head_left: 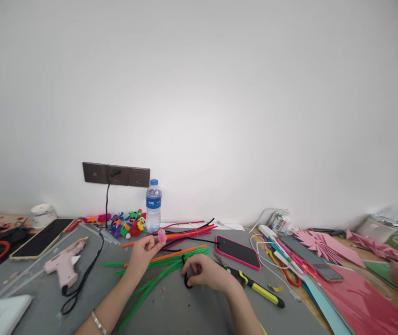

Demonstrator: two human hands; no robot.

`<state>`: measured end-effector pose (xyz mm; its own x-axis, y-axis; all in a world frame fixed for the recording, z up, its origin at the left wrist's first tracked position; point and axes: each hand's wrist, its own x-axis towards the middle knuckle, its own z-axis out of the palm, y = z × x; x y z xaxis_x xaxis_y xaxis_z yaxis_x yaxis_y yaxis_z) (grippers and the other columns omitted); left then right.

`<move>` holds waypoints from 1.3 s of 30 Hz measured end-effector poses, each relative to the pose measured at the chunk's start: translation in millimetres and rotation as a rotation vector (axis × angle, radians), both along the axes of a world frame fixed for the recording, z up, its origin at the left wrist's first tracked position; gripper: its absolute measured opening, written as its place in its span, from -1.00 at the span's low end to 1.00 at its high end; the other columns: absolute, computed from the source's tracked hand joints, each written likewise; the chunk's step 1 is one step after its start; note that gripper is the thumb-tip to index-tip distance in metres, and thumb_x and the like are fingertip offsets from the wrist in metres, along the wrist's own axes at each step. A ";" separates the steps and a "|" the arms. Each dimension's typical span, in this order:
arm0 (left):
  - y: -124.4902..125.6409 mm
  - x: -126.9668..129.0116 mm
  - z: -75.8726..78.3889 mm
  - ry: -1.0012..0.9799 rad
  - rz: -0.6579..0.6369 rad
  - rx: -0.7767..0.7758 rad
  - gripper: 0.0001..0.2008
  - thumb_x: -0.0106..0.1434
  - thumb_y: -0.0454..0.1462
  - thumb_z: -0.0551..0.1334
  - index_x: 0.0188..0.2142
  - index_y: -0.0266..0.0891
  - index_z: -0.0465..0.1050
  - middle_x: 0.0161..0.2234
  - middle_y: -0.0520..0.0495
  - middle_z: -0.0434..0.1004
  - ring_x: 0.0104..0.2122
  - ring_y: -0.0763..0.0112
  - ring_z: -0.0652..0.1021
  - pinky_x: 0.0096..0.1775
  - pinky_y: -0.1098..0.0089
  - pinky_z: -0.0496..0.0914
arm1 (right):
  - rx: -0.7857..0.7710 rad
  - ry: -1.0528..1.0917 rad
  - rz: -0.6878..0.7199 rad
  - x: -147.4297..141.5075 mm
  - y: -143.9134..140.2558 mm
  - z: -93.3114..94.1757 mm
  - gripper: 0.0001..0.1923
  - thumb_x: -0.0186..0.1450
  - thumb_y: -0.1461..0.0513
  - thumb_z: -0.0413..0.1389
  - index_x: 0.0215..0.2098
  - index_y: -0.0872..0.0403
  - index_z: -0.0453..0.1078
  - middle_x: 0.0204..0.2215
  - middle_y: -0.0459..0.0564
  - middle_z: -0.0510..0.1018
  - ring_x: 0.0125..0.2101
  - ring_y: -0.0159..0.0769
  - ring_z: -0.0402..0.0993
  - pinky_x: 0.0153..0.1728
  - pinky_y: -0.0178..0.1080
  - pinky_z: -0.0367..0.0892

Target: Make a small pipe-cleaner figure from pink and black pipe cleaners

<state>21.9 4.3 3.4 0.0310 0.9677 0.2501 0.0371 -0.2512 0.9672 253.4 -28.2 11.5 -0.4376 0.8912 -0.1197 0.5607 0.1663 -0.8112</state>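
Hands both busy: left hand [143,253] pinches a small pink pom-pom piece [162,235] raised off the bench [185,311]; right hand [208,272] grips a black pipe cleaner [185,274] bent on green stems [157,274]. I judge early: pieces unjoined, glue gun [65,266] untouched.

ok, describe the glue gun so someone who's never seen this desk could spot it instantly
Start at the dark socket strip on the white wall and follow its black cable down onto the grey mat. The cable ends at the pink hot glue gun, lying on its side left of the person's left hand. It is the only pistol-shaped tool there, paler than the black-screened phone beside it.
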 end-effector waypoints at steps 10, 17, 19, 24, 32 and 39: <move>-7.4 3.1 5.1 0.082 0.032 0.030 -0.51 0.02 -0.13 0.29 -0.67 -0.14 -0.09 -0.61 0.05 0.34 -0.31 0.20 0.54 -0.32 0.41 0.33 | -0.001 -0.127 -0.146 -3.6 -7.1 0.0 -0.75 -0.10 0.37 0.32 -0.46 0.04 0.43 -0.62 -0.27 0.29 -0.61 -0.47 0.22 -0.61 -0.42 0.01; -11.8 5.9 7.8 0.104 0.046 0.033 -0.49 0.00 -0.07 0.32 -0.66 -0.13 -0.08 -0.65 0.09 0.19 -0.37 0.22 0.50 -0.37 0.43 0.28 | -0.068 -0.039 -0.165 7.3 -2.3 -7.1 -0.88 -0.02 0.32 0.24 -0.56 0.08 0.37 -0.68 -0.21 0.41 -0.65 -0.46 0.25 -0.64 -0.41 0.05; -13.1 7.3 7.4 0.073 -0.004 0.015 -0.48 -0.01 -0.06 0.33 -0.66 -0.14 -0.06 -0.62 0.06 0.23 -0.35 0.21 0.51 -0.35 0.42 0.30 | -0.086 0.107 -0.157 7.3 -1.4 -1.4 -0.93 0.06 0.27 0.17 -0.53 0.08 0.35 -0.67 -0.17 0.46 -0.66 -0.44 0.28 -0.63 -0.40 0.13; -16.5 12.5 5.2 0.006 -0.200 -0.069 -0.47 -0.03 -0.03 0.37 -0.64 -0.15 -0.02 -0.57 0.04 0.29 -0.40 0.25 0.51 -0.34 0.39 0.31 | 0.007 0.413 -0.234 -0.1 2.5 12.9 -0.80 0.15 0.12 0.15 -0.47 0.08 0.30 -0.58 -0.06 0.57 -0.67 -0.42 0.32 -0.57 -0.35 0.26; -27.1 19.3 13.8 -0.050 -0.305 -0.214 -0.42 -0.13 0.06 0.41 -0.64 -0.17 0.02 -0.61 0.12 0.20 -0.52 0.38 0.42 -0.42 0.45 0.23 | 0.107 0.548 -0.389 -18.9 7.9 6.6 -0.63 0.11 -0.04 0.19 -0.47 0.06 0.24 -0.62 -0.07 0.55 -0.75 -0.45 0.25 -0.65 -0.35 0.17; -25.0 22.3 10.5 0.002 -0.326 -0.163 -0.46 -0.07 0.00 0.40 -0.64 -0.18 0.03 -0.63 0.18 0.05 -0.59 0.54 0.13 -0.51 0.53 0.04 | 0.097 0.599 -0.403 -28.6 8.5 2.6 -0.56 0.07 -0.11 0.19 -0.48 0.03 0.19 -0.65 -0.10 0.55 -0.78 -0.47 0.19 -0.70 -0.36 0.11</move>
